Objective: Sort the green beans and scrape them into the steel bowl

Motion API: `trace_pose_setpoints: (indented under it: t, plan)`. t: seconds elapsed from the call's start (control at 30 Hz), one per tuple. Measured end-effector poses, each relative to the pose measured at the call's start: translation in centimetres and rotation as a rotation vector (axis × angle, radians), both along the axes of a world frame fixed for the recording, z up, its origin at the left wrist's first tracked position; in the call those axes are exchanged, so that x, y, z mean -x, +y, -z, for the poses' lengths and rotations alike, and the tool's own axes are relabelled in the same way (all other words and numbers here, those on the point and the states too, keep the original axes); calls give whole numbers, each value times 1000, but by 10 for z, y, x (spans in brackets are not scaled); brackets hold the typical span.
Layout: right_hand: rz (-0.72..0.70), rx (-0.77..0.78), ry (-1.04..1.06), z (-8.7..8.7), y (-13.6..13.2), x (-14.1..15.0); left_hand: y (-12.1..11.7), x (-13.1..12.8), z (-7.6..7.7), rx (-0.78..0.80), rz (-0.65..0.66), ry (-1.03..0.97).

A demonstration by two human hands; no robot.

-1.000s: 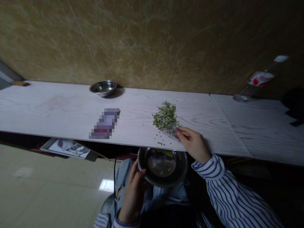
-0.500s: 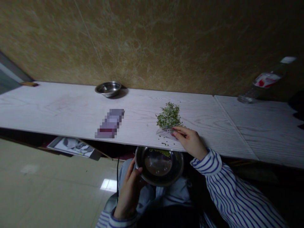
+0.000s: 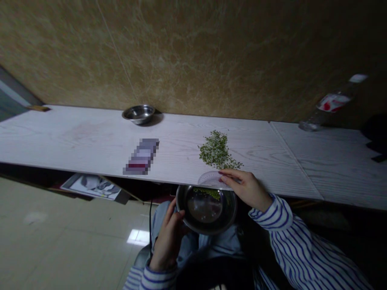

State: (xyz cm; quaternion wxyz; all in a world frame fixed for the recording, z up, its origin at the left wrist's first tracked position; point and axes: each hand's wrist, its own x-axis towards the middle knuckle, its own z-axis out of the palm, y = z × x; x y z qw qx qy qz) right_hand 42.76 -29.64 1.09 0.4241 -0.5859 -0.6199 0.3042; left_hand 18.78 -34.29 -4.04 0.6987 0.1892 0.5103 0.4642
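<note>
Head view: left hand (image 3: 169, 237) curled on the near left rim of a metal bowl (image 3: 208, 228), thumb on the edge, fingers under or behind it, partly hidden. Bowl sits just below the table's front edge, above the lap, some green grains (image 3: 211, 193) inside on its far side. Right hand (image 3: 249, 187) has thumb and fingertips pinched on the right end of a clear plastic protractor (image 3: 207, 177), flat at the table edge, right above the bowl. Loose pile of grains (image 3: 214, 149) on the white table (image 3: 175, 157), just beyond the protractor, trailing toward the right hand. Small bowl (image 3: 138, 120) near the wall, blurred-out flat item (image 3: 141, 157) left of pile, bottle (image 3: 334, 103) far right, upright.
</note>
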Motion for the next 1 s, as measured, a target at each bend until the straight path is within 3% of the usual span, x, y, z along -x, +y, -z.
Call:
trace_pose_setpoints:
  t: [0.17,0.3,0.43,0.63,0.83,1.0]
  plan:
    - [170,-63,27,13,-2,-13,-8,-6,2,-4,0,-21]
    - [151,-19,30,17,-12,-5,-18,-10,5,-17,17,-34]
    - [101,-15,70,10,-25,1,-29,-6,10,-5,37,-36]
    - [219,-113,135,-8,-37,-22,-38,1,15,4,-11,46]
    - [312,-158,180,-19,-46,-50,-45,-17,5,2,43,43]
    - [383,-149,175,-16,-45,-73,-47,-24,0,30,115,70]
